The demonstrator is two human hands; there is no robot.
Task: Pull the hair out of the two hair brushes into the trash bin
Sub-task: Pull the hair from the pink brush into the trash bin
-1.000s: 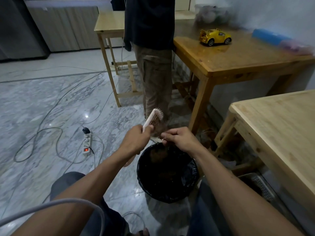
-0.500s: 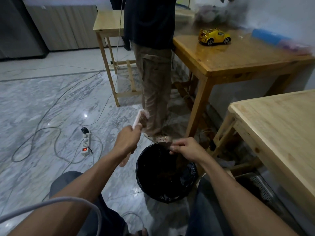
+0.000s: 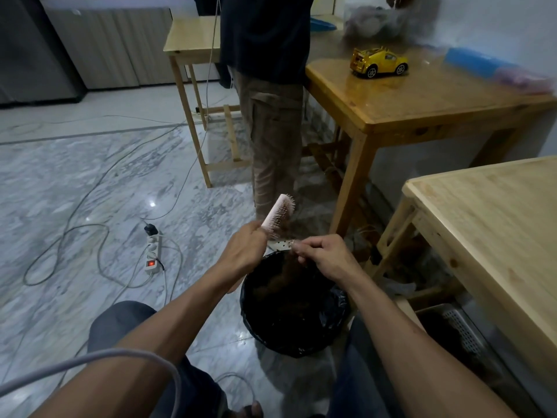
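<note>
Left hand (image 3: pixel 244 251) grips the pink brush (image 3: pixel 278 217); right hand (image 3: pixel 324 256) pinches hair (image 3: pixel 297 262) just beside it, above the trash bin (image 3: pixel 294 306). A standing person's legs (image 3: pixel 275 140) are directly beyond.

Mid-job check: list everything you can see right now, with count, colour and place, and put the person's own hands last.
brush: 1, pink, held above the bin's far rim
bin: 1, black with black liner, on the floor between the knees
tables: 3, wooden, two at the back, one at right
toy car: 1, yellow, on the darker back table
power strip: 1, white with red switch lit, on the floor at left
cables: several, grey, across the marble floor
basket: 1, grey, under the right table
bystander: 1, dark top, tan trousers, by the back tables
left hand: 1, gripping the brush
right hand: 1, pinched shut over the bin; contents too small to tell
</note>
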